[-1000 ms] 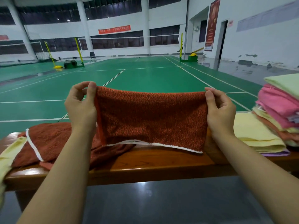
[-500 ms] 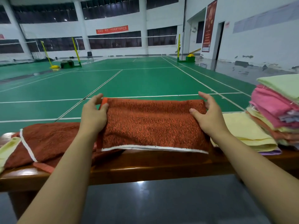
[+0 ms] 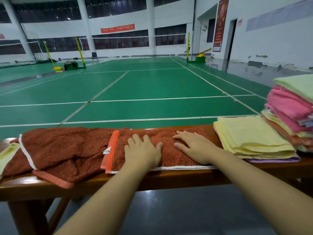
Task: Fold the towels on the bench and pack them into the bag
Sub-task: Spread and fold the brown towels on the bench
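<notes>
Lowered a second ago from mid-air, the folded rust towel (image 3: 169, 150) now lies at 12 o'clock on the bench (image 3: 169, 178), left hand (image 3: 144, 151) and right hand (image 3: 194, 148) spread flat, apparently smoothing it; no bag visible.

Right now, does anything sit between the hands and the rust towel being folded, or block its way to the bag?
Nothing separates them: the left hand and right hand lie flat on the folded rust towel on the bench. No bag is in view, so that path cannot be judged.
</notes>
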Motion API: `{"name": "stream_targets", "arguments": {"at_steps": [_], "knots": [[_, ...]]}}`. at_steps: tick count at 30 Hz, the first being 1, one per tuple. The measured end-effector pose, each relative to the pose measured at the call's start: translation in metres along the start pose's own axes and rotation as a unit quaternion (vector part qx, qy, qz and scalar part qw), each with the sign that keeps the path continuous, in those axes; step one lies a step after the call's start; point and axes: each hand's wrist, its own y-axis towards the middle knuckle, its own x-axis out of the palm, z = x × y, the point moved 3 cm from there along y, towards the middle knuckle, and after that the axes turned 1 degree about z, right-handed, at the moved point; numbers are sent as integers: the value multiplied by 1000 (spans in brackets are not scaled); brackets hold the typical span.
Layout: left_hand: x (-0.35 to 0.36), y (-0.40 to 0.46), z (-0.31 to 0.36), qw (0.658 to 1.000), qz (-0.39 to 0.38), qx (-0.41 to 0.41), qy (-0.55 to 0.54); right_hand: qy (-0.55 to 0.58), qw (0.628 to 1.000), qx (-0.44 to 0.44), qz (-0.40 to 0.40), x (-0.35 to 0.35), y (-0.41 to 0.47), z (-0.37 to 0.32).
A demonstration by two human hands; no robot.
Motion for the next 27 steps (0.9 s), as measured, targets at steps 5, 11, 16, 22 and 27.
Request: {"name": "stream_targets", "arguments": {"at_steps": [5, 11, 16, 22, 27], "knots": [[21, -8, 20, 999, 31, 4, 38, 5, 1000, 30, -6, 0, 0, 2], [17, -3, 35, 1000, 1, -24, -7, 6, 998, 55, -18, 0, -2, 3], [35, 12, 43, 999, -43, 30, -7, -1, 996, 90, -18, -4, -10, -2], [28, 53, 29, 953, -71, 293, 37, -184, 972, 138, 39, -37, -36, -19], [9, 55, 27, 961, 32, 269, -49, -74, 987, 16, 142, -37, -22, 7]]}}
